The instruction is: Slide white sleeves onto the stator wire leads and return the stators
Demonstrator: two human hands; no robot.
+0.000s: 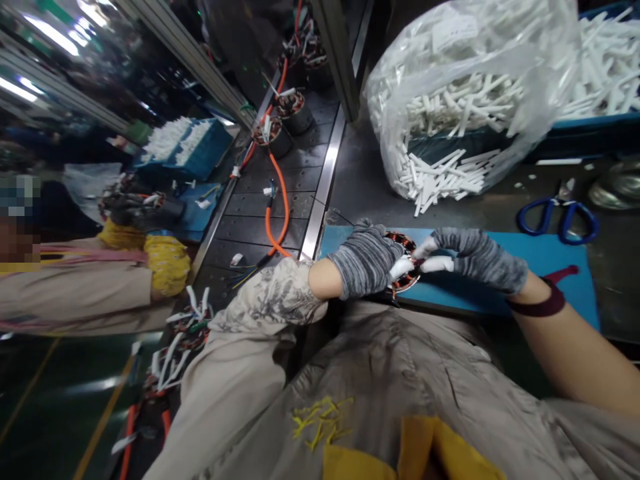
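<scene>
A motor stator (408,283) with copper windings lies on the blue mat in front of me, partly covered by my hands. My left hand (371,259), in a grey striped glove with white fingertips, wraps round its left side. From the right, my right hand (475,259), gloved the same way, has thumb and finger pinched at the windings. What sits between those fingertips is too small to make out. A clear plastic bag (387,127) of short white tubes (445,177) stands just beyond the mat.
Blue-handled scissors (557,217) lie at the back of the blue mat (545,257). A blue bin (590,125) of white tubes is behind right. Left runs a conveyor (250,213) with stators (273,137) and an orange cable (285,200). Across it, a co-worker's yellow-sleeved arms (167,263) handle another stator.
</scene>
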